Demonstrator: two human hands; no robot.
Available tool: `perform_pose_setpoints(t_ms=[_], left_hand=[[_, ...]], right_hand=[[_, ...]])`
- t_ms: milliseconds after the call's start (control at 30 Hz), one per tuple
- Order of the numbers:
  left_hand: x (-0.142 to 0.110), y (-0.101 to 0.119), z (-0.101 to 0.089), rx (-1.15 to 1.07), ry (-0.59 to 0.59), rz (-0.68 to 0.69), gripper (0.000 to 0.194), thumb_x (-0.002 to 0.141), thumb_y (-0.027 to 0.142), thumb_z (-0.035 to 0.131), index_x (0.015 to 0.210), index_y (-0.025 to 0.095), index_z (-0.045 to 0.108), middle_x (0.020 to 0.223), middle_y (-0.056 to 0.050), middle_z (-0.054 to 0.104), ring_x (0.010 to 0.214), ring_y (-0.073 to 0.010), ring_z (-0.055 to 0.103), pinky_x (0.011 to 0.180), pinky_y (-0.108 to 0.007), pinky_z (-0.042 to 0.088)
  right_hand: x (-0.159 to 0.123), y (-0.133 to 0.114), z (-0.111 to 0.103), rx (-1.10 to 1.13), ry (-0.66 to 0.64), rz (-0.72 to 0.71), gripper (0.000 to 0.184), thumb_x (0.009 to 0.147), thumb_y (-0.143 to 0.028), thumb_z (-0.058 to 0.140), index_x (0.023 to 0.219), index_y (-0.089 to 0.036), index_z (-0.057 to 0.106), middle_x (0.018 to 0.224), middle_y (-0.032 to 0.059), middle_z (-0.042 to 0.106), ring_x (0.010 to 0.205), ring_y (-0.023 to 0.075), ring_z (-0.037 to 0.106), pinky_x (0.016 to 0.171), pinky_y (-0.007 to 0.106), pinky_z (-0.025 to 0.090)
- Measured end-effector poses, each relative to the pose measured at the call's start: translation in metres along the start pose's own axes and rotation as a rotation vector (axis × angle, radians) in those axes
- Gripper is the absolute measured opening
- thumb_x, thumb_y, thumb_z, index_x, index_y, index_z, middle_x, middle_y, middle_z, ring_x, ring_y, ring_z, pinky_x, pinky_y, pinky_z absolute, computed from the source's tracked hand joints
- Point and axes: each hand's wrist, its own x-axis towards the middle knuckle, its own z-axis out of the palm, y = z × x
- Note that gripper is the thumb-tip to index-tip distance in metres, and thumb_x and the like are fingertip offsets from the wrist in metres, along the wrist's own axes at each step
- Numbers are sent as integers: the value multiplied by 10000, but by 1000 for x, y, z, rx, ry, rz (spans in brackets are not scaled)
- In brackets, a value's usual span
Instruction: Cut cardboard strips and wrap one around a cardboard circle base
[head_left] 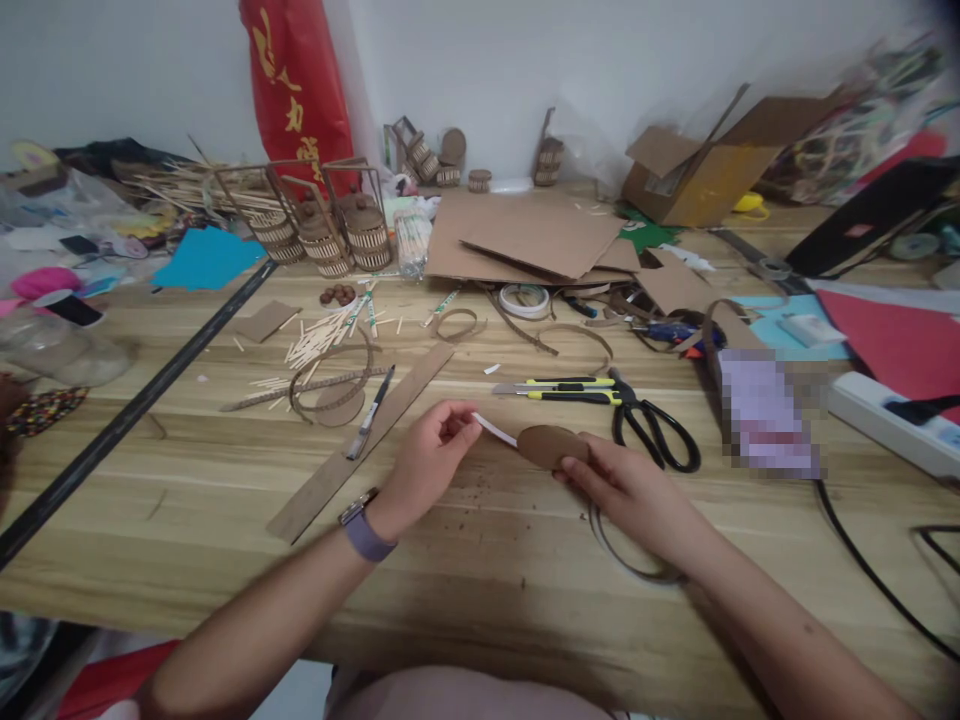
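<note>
My left hand [429,462] pinches the end of a thin white strip [495,429] that runs to a round brown cardboard disc [546,443]. My right hand [626,487] grips that disc from its right side, just above the wooden table [465,560]. Both hands sit near the table's middle front. A purple-strapped watch is on my left wrist. A thin ring of strip [622,555] lies on the table under my right wrist.
Black-handled scissors [652,425] and yellow-black cutters [562,390] lie just behind my hands. A long cardboard strip [360,445] with a pen lies to the left, near scattered sticks [322,340]. Cardboard sheets [525,235], small wooden baskets [337,235], a box [705,165] and a power strip [892,420] stand farther off.
</note>
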Motion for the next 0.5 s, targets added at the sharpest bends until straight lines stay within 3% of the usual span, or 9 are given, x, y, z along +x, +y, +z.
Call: perform_pose_setpoints(t_ms=[67,133,233,333,400,500], left_hand=[[4,-5,-1,13,114,26,423,841,308,643,1228,160,553,1176,-98,605,796,-140,595,768,-323,507],[11,-10,0,-12,115,7,559,820,269,672,1334,176,474,1303,-125,558,794,-129,595,781,-329,511],[24,-16,5,-112,-22,-59,500,841,204,617,1324,157,500,1150,-103,659,767,-134,609,722,-299,518],[29,-19,9,-154,-72,-75,287,850,200,575,1123,136,637,933,-54,694,741,-137,620,708,-285,526],[26,-21,8,-159,-77,-68,241,843,238,593,1050,144,672,920,-43,698,743,-141,631,718,-295,538],[17,-21,1,-177,-94,-64,314,836,316,620,1097,149,672,949,-44,714,746,-151,646,732,-321,555]], right_hand=[[1,1,-1,4,-8,5,264,926,-417,349,813,-234,501,786,64,672,715,210,611,654,324,459],[3,3,-2,10,-9,-1,261,915,-424,359,812,-234,505,774,62,675,703,208,608,645,322,457],[5,4,-2,19,3,5,267,898,-446,378,796,-236,507,744,57,670,665,202,591,616,317,446],[7,2,-3,22,7,27,254,888,-443,386,774,-245,495,708,46,658,628,196,574,584,309,432],[7,-1,-5,12,6,19,242,886,-430,382,761,-250,484,692,40,646,626,195,570,586,306,430],[8,-4,-7,-15,-13,-1,239,892,-420,359,746,-258,456,655,27,610,600,190,551,580,301,418]])
